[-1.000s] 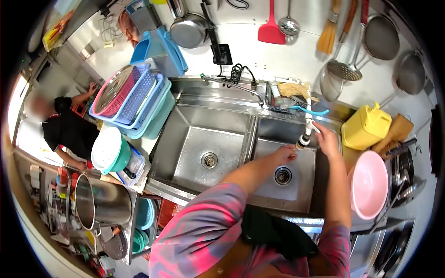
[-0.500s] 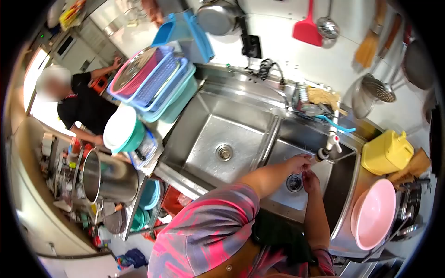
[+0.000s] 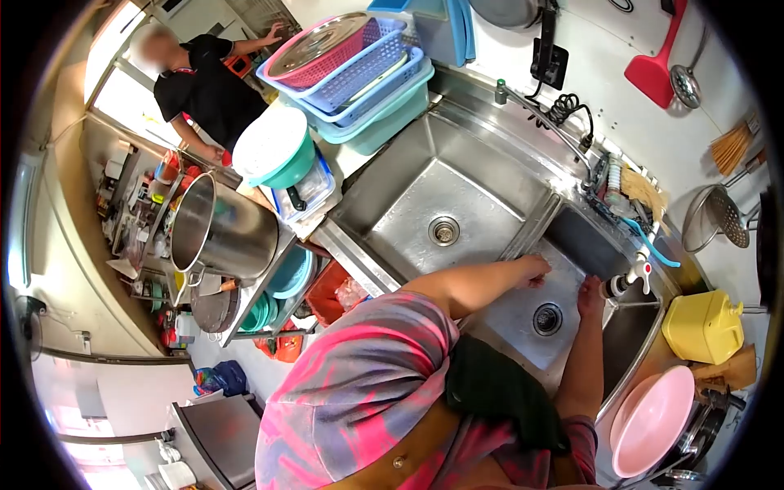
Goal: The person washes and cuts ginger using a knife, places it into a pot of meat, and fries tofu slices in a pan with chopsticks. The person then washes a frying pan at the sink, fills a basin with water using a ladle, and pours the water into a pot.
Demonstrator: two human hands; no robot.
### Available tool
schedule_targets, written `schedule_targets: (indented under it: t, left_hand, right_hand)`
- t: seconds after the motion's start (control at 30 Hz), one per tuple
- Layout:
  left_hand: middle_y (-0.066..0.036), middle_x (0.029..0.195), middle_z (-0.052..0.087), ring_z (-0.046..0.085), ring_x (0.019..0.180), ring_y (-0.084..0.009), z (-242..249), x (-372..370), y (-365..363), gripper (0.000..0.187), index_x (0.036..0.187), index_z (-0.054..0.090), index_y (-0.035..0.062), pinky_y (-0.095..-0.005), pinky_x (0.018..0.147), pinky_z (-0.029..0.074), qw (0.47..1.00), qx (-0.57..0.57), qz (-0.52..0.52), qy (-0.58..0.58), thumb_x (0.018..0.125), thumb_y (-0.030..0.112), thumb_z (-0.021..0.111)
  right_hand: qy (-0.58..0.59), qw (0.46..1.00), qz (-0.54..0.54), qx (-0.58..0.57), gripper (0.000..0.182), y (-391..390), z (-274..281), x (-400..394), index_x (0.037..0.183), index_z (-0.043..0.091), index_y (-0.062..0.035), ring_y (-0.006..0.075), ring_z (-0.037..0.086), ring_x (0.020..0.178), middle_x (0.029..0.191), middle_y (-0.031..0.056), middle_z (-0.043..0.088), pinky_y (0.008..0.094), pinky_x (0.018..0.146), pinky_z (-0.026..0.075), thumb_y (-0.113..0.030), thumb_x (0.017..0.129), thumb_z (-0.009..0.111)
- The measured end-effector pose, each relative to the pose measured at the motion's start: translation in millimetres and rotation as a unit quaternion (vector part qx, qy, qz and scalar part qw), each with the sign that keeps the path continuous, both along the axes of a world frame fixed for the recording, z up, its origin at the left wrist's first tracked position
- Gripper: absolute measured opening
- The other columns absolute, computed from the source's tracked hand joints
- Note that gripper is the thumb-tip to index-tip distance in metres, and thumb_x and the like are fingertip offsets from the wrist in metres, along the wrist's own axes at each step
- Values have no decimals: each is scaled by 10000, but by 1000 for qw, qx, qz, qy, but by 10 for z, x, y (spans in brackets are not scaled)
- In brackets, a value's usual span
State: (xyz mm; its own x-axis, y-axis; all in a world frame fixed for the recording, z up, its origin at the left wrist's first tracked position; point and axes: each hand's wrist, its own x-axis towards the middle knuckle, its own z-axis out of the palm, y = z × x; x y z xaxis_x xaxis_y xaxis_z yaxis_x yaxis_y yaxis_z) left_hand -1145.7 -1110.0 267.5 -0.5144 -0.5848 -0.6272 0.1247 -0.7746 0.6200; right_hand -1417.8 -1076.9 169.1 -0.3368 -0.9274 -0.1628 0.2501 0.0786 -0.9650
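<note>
Over the right basin of the steel double sink, my left hand hangs near the divider with its fingers curled and nothing visible in them. Farther right, my right hand is beside the dark spout of the white tap, its fingers drawn together; I see no object in it. A gap separates the two hands. Below and between them lies the round drain of this basin. I cannot make out water running from the spout.
The left basin has its own drain. Stacked baskets, a lidded green bowl and a large steel pot stand left. To the right are a yellow jug and pink basins. A person stands far left.
My hands, together under the spout before, have come apart, the left moving toward the divider. The view has swung left, so the sink and tap sit farther right.
</note>
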Motion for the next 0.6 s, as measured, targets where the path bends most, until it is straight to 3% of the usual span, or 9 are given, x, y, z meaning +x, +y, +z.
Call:
schedule_targets:
  t: [0.07, 0.23, 0.33, 0.43, 0.5, 0.57, 0.6]
  left_hand:
    - [-22, 633, 469, 470, 511, -147, -13, 59, 9, 112, 800, 507, 113, -272, 475, 415, 1000, 6, 6, 13, 835, 204, 563]
    - [-13, 672, 493, 478, 543, -123, 223, 224, 122, 104, 819, 505, 107, -246, 454, 388, 999, -12, -48, 15, 794, 123, 605]
    - [-3, 657, 510, 488, 536, -102, 101, 325, 94, 112, 823, 518, 131, -258, 459, 411, 991, -97, -67, 65, 780, 131, 622]
    - [9, 681, 522, 478, 538, -93, 293, 590, 113, 143, 872, 533, 143, -233, 461, 405, 987, -139, 19, 76, 772, 144, 634]
    - [25, 717, 538, 480, 563, -77, 625, 862, 139, 200, 940, 537, 156, -215, 480, 415, 995, -92, 29, 34, 768, 150, 639]
    - [17, 844, 602, 489, 593, -57, 572, 1093, 114, 261, 1036, 537, 166, -192, 543, 437, 994, -91, 49, -31, 792, 188, 626]
    - [13, 861, 608, 490, 602, -49, 595, 1217, 108, 242, 1030, 535, 178, -187, 544, 448, 993, -90, 63, -44, 805, 209, 618]
  right_hand:
    - [-244, 968, -16, 60, 66, 63, 482, 165, 837, 499, -136, 108, 473, 607, 750, 15, 499, 201, 463, 366, -193, 870, 502]
    - [-178, 972, -92, 119, 112, 193, 1117, 605, 786, 472, -131, 84, 400, 500, 664, -2, 456, 190, 392, 304, -185, 858, 539]
    - [-210, 965, -87, 131, 129, 175, 968, 535, 805, 454, -139, 78, 379, 479, 639, -14, 447, 183, 375, 288, -210, 859, 548]
    - [-229, 964, -59, 122, 156, 201, 831, 396, 793, 449, -136, 85, 387, 466, 621, -11, 446, 187, 381, 296, -240, 862, 542]
    - [-222, 965, -42, 130, 191, 275, 820, 324, 764, 452, -127, 98, 399, 463, 612, -2, 448, 200, 391, 310, -267, 866, 531]
    - [-210, 966, -20, 151, 247, 399, 971, 307, 730, 455, -115, 113, 408, 460, 604, 11, 452, 216, 399, 324, -307, 873, 516]
    - [-165, 973, -65, 151, 273, 450, 1083, 348, 710, 453, -114, 118, 411, 459, 596, 13, 454, 223, 393, 322, -323, 878, 503]
